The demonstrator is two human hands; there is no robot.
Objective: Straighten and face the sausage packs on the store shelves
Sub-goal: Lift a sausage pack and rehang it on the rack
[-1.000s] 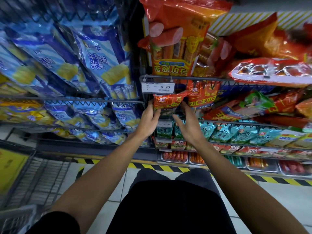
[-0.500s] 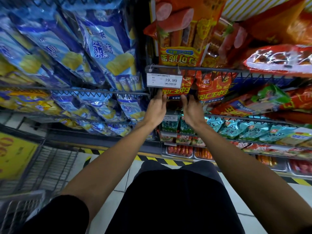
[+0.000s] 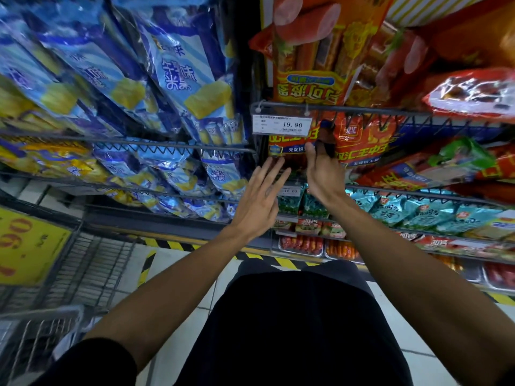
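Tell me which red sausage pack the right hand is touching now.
The red pack directly under the 19.90 price tag; the right hand reaches its lower edge, beside the neighbouring red pack.

Blue snack bags (image 3: pixel 178 73) with yellow pictures fill the wire racks (image 3: pixel 125 142) on the left, leaning forward in overlapping rows. Lower down sit more blue and yellow bags (image 3: pixel 50 160) (their print is too blurred to read). A yellow sign (image 3: pixel 25 246) with red numerals hangs at the far left above a wire basket (image 3: pixel 36 338). Yellow-and-black hazard tape (image 3: pixel 178 245) edges the pale tiled floor (image 3: pixel 178 355).
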